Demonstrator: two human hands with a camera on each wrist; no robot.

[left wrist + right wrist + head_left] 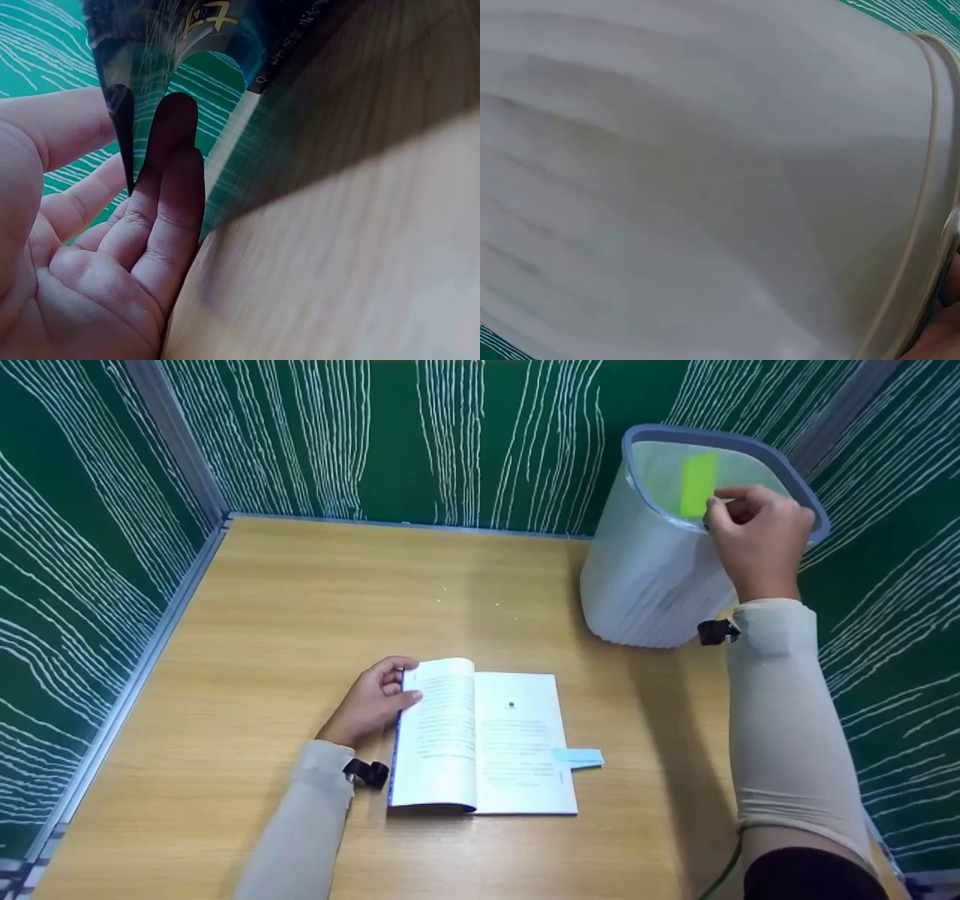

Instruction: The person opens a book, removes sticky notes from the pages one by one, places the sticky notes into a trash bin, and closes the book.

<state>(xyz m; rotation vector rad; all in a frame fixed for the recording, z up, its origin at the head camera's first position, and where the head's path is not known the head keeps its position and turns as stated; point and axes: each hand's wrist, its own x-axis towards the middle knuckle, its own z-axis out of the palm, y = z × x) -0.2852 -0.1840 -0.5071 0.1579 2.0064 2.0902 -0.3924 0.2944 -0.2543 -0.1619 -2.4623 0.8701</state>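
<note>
An open book [517, 735] lies on the table, a light-blue sticky tab [586, 758] jutting from its right page. My left hand [369, 699] holds the book's left edge, thumb on the page and fingers behind it. In the left wrist view, those fingers [169, 195] reach under the dark cover [202, 30] with gold lettering. Over the near rim of a white bin [652, 577], my right hand [765, 536] pinches a bright green sticky strip [697, 484] at its edge. The right wrist view shows mostly the bin's wall [705, 180]; only a little of that hand appears.
The bin has a grey-blue rim [742, 439] and stands at the table's back right. Several tiny pale specks [496, 604] lie on the wooden table [315, 585]. Green panels [390, 442] with white wavy lines enclose the back and sides.
</note>
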